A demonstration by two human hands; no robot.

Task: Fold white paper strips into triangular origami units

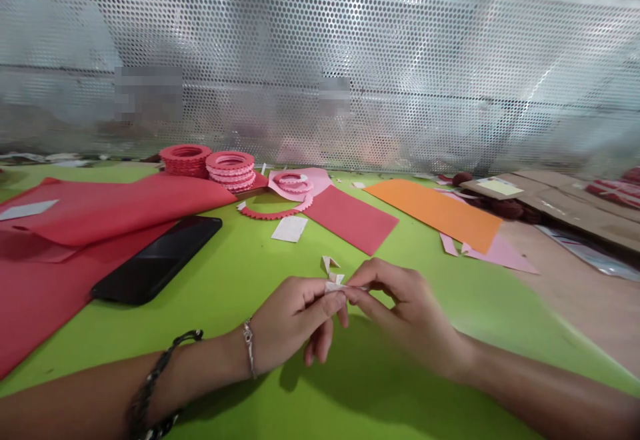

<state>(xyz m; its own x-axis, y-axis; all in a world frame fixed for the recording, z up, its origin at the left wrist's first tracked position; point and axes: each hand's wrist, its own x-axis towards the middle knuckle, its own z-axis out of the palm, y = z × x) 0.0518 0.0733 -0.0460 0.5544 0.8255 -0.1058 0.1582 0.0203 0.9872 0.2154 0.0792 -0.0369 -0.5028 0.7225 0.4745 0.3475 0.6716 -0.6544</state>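
Note:
Between my two hands, above the green table, is a small strip of white paper [334, 287]. My left hand [295, 320] pinches it between thumb and forefinger, its other fingers curled below. The fingertips of my right hand [405, 313] are closed at the strip's right end, so what lies inside that pinch is mostly covered. Just beyond the fingertips lie curled white paper scraps [328, 265]. Farther off, a flat white paper piece [290, 229] rests near an open toothed ring strip [273, 215] in red and pink.
Stacked red rings [185, 160] and pink rings [231, 170] stand at the back. A black phone [160, 260] lies left on red sheets [115, 207]. Red card [353, 220], orange card [435, 210] and cardboard [565, 207] lie rightward. A perforated metal panel [320, 60] borders the table's back.

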